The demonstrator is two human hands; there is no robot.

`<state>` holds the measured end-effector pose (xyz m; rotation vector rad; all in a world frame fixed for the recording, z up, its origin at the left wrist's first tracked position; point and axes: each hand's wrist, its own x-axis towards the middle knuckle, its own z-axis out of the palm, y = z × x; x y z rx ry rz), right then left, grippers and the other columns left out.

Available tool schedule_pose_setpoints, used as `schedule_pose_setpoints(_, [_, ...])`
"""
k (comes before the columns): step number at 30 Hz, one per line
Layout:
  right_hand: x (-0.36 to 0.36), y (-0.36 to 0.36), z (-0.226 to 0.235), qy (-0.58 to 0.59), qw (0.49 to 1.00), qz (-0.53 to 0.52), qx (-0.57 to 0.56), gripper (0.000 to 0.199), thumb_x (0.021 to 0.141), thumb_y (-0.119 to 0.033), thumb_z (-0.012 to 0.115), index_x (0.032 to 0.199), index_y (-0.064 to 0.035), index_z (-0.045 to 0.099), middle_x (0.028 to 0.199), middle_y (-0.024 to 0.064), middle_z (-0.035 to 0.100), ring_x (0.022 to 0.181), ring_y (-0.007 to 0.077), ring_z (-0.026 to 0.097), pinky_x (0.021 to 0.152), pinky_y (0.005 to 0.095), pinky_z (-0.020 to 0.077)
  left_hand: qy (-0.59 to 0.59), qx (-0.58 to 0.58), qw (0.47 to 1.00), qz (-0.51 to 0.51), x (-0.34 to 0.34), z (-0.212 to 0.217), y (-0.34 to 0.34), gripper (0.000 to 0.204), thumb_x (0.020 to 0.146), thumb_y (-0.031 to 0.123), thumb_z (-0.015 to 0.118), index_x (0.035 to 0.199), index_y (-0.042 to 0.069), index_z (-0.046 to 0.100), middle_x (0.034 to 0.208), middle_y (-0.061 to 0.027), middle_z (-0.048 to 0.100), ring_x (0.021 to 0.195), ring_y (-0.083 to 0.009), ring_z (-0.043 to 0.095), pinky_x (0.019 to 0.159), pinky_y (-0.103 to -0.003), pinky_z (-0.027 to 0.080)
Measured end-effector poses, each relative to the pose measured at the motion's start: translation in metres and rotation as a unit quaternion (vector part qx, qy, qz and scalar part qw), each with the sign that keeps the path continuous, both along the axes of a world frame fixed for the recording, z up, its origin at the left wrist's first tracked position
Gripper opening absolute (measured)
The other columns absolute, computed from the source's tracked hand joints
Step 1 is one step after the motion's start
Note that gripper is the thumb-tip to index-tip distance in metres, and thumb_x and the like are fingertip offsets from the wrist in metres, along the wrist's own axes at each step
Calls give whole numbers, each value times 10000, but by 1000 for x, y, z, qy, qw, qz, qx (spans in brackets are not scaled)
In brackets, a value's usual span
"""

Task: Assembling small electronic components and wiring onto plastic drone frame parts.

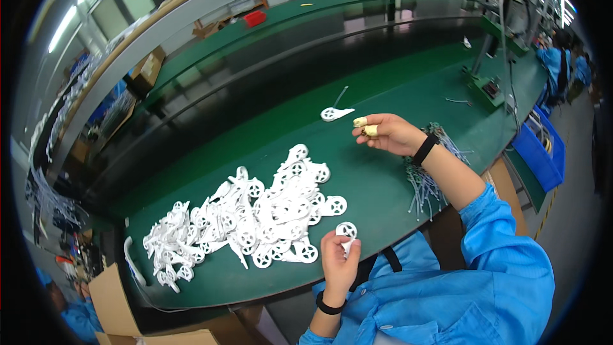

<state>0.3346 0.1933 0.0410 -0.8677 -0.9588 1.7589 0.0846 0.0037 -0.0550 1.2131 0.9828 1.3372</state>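
Note:
My left hand (340, 267) is closed around a white plastic part (346, 230) with a round spoked end, held at the table's near edge. My right hand (393, 134) is raised over the green table, its thumb and forefinger wearing yellow finger covers and drawn close together. A small dark spot shows between those fingertips, too small to name. Just beyond them lies a single white part (332, 114) with a thin grey wire sticking up from it. Left of my hands spreads a large heap of similar white parts (274, 207). Under my right wrist is a bundle of grey wires (424, 185).
A green fixture stand (488, 89) rises at the table's far right, with a loose wire (458, 101) before it. A blue crate (541, 147) stands beyond the right edge. Above the table's back runs a shelf with a red bin (255, 18). An open carton (115, 300) sits at lower left.

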Motion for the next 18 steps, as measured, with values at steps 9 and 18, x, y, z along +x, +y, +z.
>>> schedule_pose_setpoints(9, [-29, 82, -30, -47, 993, 48, -100, 212, 980, -85, 437, 1142, 3, 541, 1012, 105, 638, 744, 91, 599, 595, 200, 480, -59, -33, 996, -53, -9, 4, 2, 208, 862, -73, 615, 1018, -24, 487, 1213, -117, 427, 993, -142, 558, 803, -245, 483])
schedule_pose_setpoints(18, [-34, 132, -30, -177, 975, -121, -53, 253, 912, -27, 533, 1163, -20, 500, 892, 61, 589, 690, 80, 554, 545, 187, 434, -48, -37, 995, -83, -9, 2, 2, 234, 854, -80, 619, 1042, -18, 495, 1244, -125, 412, 1038, -163, 550, 850, -270, 480])
